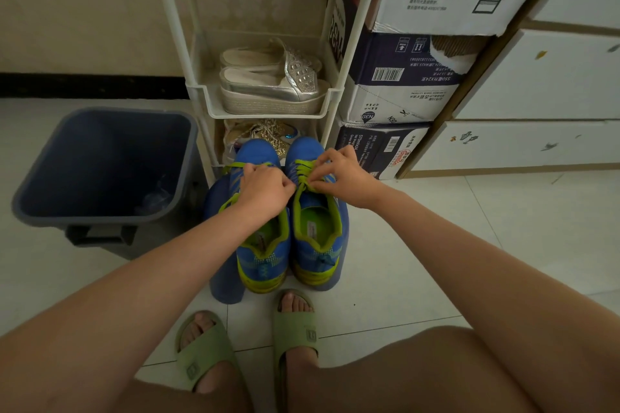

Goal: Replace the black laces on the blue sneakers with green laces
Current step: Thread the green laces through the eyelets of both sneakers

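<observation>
Both hands are down on the blue sneakers (288, 245), which stand side by side at the centre, toes toward twelve o'clock, on a blue stool-like stand (223, 282) on the tiled floor (419, 245). The action is on the right sneaker (318, 241). The right hand (347, 178) comes in from four o'clock, its fingers (326, 157) curled and pinching the green lace (307, 169) over the tongue. The left hand (265, 191) reaches from seven o'clock across the left sneaker (263, 251), and its fingers (286, 182) are clenched on the same green lace, just beside the other hand. The left sneaker carries green lacing too, showing at the hand's ten o'clock.

At nine o'clock of the shoes sits a dark blue bin (100, 161). At twelve o'clock stands a white rack (268, 104), with silver wedge sandals (271, 84) on one shelf and glittery gold shoes (265, 134) on the shelf below. Stacked cardboard boxes (402, 84) are at one o'clock and white drawers (543, 77) at two o'clock. Down at six o'clock are the person's feet in green slides (295, 332).
</observation>
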